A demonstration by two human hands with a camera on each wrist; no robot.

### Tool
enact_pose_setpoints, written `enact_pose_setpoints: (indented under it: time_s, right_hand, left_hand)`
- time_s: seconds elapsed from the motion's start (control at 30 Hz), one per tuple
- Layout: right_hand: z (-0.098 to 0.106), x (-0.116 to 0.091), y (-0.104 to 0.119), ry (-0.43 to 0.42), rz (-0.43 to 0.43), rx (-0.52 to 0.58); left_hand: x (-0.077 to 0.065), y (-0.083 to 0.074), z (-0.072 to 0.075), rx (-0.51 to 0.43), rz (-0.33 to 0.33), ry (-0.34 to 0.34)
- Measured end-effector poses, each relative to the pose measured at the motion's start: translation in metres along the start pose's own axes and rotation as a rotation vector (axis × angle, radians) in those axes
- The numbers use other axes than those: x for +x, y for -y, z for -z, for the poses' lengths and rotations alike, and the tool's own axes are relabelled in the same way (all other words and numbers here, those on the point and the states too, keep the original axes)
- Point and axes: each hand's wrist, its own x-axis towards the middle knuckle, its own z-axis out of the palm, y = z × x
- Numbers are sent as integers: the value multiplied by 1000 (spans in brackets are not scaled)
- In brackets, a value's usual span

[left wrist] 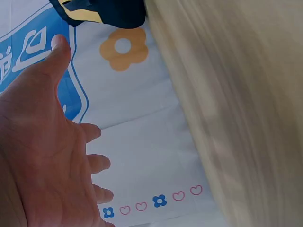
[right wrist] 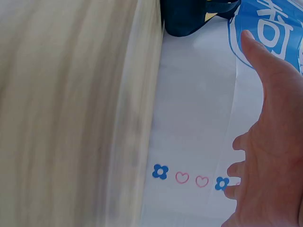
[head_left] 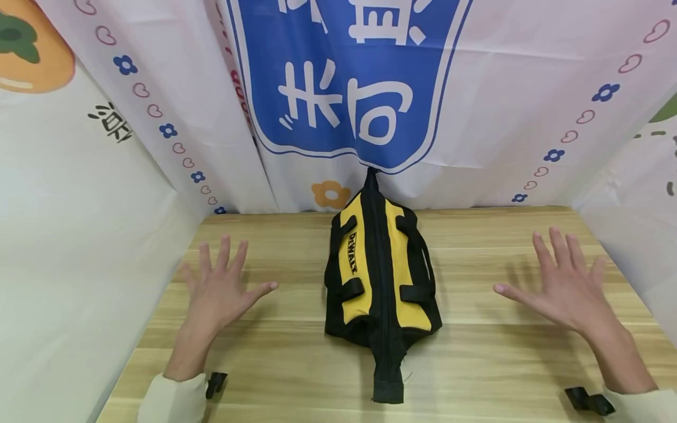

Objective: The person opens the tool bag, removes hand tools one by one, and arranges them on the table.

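Observation:
A yellow and black DEWALT tool bag (head_left: 361,264) lies in the middle of the wooden table, its dark zipper running lengthwise along the top. One end tab points toward me, the other toward the back curtain. To the left of the bag, my left hand (head_left: 219,294) is held with fingers spread, touching nothing. My right hand (head_left: 568,291) mirrors it on the other side, fingers also spread and apart from the bag. In the left wrist view a part of the tool bag (left wrist: 109,12) shows at the top; the right wrist view catches its dark end (right wrist: 184,16).
Behind the table (head_left: 280,364) hangs a white curtain (head_left: 492,117) with a blue printed panel (head_left: 338,53), small flowers and hearts. White printed cloth (head_left: 79,235) also stands along the left and right sides. A dark strap piece (head_left: 587,400) sits by each sleeve.

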Motion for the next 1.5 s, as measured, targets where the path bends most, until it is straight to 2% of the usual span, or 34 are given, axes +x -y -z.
enact_pose_setpoints:
  time_s: [0.23,0.47,0.63,0.87,1.27,1.5]
  right_hand:
    - [1,17,19,-13,38,16]
    - [7,32,40,-33,98,29]
    - [12,44,54,-48,135,49]
    - [15,61,73,-29,162,66]
    - [10,88,100,-87,270,120]
    - [8,98,113,-84,278,182]
  left_hand:
    - [11,-11,8,-1,-18,9]
    - [27,-26,12,-3,-50,10]
    - [42,-40,17,-31,-80,2]
    - [60,-61,19,-80,-121,8]
    - [91,-88,20,-169,-222,21]
    - [111,-102,20,-229,-319,-33]
